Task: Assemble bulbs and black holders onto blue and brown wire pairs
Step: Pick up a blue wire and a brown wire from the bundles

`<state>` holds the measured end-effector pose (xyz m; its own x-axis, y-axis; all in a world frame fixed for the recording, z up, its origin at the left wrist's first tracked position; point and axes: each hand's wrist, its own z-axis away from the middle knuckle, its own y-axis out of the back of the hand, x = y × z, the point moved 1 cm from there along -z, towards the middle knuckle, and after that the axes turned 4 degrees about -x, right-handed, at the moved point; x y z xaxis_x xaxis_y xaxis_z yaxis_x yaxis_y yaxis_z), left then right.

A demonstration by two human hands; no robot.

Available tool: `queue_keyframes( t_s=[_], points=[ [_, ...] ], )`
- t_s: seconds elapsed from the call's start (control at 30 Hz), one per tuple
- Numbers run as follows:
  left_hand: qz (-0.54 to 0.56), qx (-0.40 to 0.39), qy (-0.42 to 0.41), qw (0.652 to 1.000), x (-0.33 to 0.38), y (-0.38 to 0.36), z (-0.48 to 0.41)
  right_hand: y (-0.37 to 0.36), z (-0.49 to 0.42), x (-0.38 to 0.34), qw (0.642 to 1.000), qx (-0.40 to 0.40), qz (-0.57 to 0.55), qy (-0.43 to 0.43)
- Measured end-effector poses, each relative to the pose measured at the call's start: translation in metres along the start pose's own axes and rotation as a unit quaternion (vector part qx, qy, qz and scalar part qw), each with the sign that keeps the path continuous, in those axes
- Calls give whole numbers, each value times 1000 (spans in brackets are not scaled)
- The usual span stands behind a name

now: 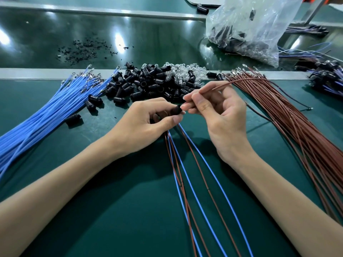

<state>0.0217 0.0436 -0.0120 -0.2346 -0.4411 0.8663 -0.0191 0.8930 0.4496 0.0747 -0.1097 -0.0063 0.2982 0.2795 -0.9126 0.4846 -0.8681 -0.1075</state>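
Note:
My left hand [146,119] grips a black holder [177,110] together with several blue and brown wires [194,182] that trail toward me over the green mat. My right hand [217,112] pinches a single brown wire [222,84] whose near end meets the holder; the wire arcs back to the right. A heap of black holders [141,84] lies just beyond my hands, with clear bulbs [183,72] behind it. Loose blue wires [46,112] fan out on the left and loose brown wires [300,123] on the right.
A clear plastic bag [248,28] with holders and bulbs stands at the back right. Finished assemblies [326,76] lie at the far right. Black debris [83,50] is scattered on the shiny belt behind a grey rail [37,73].

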Motion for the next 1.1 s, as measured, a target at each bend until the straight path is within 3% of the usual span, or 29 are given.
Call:
queue_keyframes(
  t_s=[0.13, 0.3, 0.7, 0.9, 1.03, 1.1],
  points=[
    [-27, 1, -20, 999, -1, -1, 0, -3, 2, 0, 998, -27, 53, 6],
    [-50, 7, -48, 998, 2, -2, 1, 2, 1, 0, 994, 7, 108, 9],
    [-127, 17, -91, 987, 4, -2, 3, -1, 1, 0, 998, -18, 53, -2],
    [-147, 13, -88, 985, 2, -2, 2, 3, 0, 4, 992, -54, 106, -44],
    [-141, 24, -77, 987, 3, -2, 2, 5, -5, 5, 989, -13, -106, -98],
    [-134, 21, -71, 988, 2, -3, 2, 7, -7, 5, 984, 37, -134, -111]
  ],
)
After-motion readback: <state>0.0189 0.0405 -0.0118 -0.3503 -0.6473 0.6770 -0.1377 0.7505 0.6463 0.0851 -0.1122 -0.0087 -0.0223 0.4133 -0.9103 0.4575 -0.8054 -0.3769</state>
